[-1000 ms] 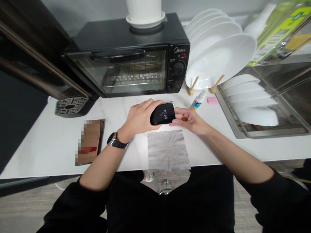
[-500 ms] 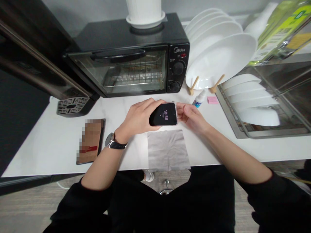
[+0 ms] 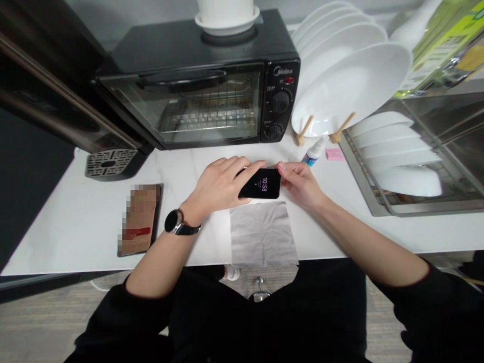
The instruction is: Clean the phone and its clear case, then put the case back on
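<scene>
A black smartphone (image 3: 254, 184), its lit screen showing 10:58, lies sideways between my two hands above the white counter. My left hand (image 3: 222, 182) is wrapped around the phone's left end, with fingers across its upper edge and thumb near the lower one. At the other end, my right hand (image 3: 301, 182) pinches the upper right corner between thumb and fingers. The fingers under the phone are hidden. Just below it, a grey cloth (image 3: 263, 233) is spread flat, reaching the counter's front edge. A small white spray bottle (image 3: 314, 152) stands behind my right hand.
Behind my hands is a black toaster oven (image 3: 189, 111) with a white pot on top. White plates (image 3: 351, 91) stand in a wooden rack beside a sink (image 3: 378, 204) holding bowls. A tablet-like device (image 3: 139, 219) lies left; a pink sticky note (image 3: 334, 154) is right.
My right thumb and fingers have closed on the phone's right corner. The phone has shifted slightly right and down in view, and my left fingers now stretch along its upper edge.
</scene>
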The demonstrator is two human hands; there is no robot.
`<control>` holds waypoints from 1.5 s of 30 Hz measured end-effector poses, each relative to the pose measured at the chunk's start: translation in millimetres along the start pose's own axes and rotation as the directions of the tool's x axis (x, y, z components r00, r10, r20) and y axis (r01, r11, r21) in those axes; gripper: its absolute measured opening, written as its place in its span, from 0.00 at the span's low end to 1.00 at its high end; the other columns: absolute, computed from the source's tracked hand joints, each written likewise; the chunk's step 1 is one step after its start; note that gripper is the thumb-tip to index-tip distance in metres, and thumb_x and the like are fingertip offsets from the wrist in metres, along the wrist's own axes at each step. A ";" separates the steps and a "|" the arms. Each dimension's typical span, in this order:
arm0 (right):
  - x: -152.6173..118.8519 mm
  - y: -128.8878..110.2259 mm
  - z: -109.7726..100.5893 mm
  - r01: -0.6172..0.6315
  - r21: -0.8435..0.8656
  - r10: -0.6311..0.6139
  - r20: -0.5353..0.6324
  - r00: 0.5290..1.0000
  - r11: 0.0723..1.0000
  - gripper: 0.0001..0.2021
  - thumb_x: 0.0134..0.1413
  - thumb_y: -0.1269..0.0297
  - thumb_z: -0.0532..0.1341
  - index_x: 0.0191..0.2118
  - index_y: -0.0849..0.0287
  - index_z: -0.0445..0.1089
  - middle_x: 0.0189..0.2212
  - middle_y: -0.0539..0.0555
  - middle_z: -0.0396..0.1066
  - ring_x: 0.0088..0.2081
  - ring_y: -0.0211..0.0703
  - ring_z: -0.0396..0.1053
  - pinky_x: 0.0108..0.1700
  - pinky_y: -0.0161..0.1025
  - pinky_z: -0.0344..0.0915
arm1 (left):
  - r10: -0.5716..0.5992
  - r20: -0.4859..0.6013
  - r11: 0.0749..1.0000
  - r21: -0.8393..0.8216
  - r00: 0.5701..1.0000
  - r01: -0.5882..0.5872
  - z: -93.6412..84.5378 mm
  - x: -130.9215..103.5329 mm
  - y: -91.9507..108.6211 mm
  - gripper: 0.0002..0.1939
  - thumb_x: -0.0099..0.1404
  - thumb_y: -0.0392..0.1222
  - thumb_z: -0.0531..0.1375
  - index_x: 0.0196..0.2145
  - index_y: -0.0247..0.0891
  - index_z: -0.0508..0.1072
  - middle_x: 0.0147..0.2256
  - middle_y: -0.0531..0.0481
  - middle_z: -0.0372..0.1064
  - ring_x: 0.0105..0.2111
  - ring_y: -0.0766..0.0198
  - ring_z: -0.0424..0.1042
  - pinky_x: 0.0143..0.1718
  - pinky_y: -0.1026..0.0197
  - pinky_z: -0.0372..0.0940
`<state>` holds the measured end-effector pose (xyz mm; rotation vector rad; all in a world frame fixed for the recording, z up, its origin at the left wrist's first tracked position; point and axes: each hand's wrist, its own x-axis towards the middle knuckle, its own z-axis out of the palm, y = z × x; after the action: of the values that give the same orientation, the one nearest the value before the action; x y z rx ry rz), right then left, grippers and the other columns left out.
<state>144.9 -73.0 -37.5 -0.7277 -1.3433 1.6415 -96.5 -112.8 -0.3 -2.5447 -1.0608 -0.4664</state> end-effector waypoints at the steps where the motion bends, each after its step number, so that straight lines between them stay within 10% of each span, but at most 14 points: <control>1: -0.3 -0.4 0.5 -0.006 0.002 0.006 0.000 1.000 1.000 0.30 0.53 0.32 0.73 0.21 0.53 0.72 0.19 0.46 0.67 0.26 0.39 0.67 0.29 0.37 0.64 | -0.003 0.003 1.000 0.002 1.000 0.003 -0.2 0.4 0.2 0.36 0.71 0.56 0.67 0.69 0.37 0.68 0.48 0.43 0.77 0.44 0.52 0.77 0.44 0.52 0.67; 22: -1.9 4.8 6.1 -0.112 0.067 0.116 -0.061 0.991 0.991 0.29 0.59 0.28 0.66 0.31 0.52 0.77 0.25 0.50 0.71 0.29 0.43 0.70 0.33 0.43 0.69 | -0.093 0.036 0.988 -0.119 0.995 0.096 -6.7 10.4 13.4 0.38 0.73 0.63 0.63 0.72 0.43 0.66 0.49 0.43 0.76 0.46 0.50 0.77 0.48 0.50 0.68; 26: 2.6 8.7 6.5 0.037 -0.055 -0.042 -0.098 0.994 0.998 0.28 0.61 0.28 0.65 0.36 0.51 0.78 0.29 0.49 0.72 0.33 0.42 0.69 0.35 0.41 0.70 | -0.150 0.039 0.977 -0.150 0.988 0.154 -4.5 9.3 10.7 0.40 0.69 0.65 0.67 0.72 0.48 0.66 0.51 0.46 0.75 0.47 0.51 0.77 0.49 0.50 0.69; 33: -1.6 11.6 12.1 -0.002 0.054 -0.002 0.066 0.998 0.999 0.26 0.60 0.33 0.69 0.52 0.46 0.77 0.41 0.49 0.75 0.44 0.44 0.73 0.44 0.39 0.74 | -0.265 0.070 0.901 -0.337 0.962 0.273 3.5 6.6 1.9 0.51 0.58 0.77 0.69 0.69 0.46 0.67 0.54 0.45 0.76 0.51 0.50 0.79 0.49 0.52 0.72; 38: -4.9 9.8 12.8 0.029 0.110 -0.046 0.160 0.986 0.993 0.28 0.54 0.42 0.77 0.57 0.44 0.76 0.50 0.48 0.77 0.54 0.45 0.74 0.57 0.41 0.75 | -0.362 0.005 0.831 -0.451 0.932 0.325 4.2 9.8 8.7 0.44 0.61 0.68 0.72 0.67 0.47 0.67 0.58 0.46 0.76 0.56 0.51 0.79 0.57 0.51 0.73; 45: -1.4 7.8 12.2 -0.049 0.148 0.027 0.150 0.988 0.988 0.28 0.56 0.42 0.76 0.58 0.49 0.77 0.46 0.50 0.82 0.48 0.42 0.79 0.49 0.38 0.81 | -0.415 -0.070 0.801 -0.502 0.907 0.328 3.1 8.0 10.1 0.40 0.64 0.64 0.71 0.67 0.48 0.65 0.63 0.44 0.75 0.62 0.48 0.76 0.65 0.44 0.71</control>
<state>133.2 -80.1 -42.1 -0.5536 -1.2964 1.8364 -83.2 -113.2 -1.6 -2.6160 -1.5455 -1.1770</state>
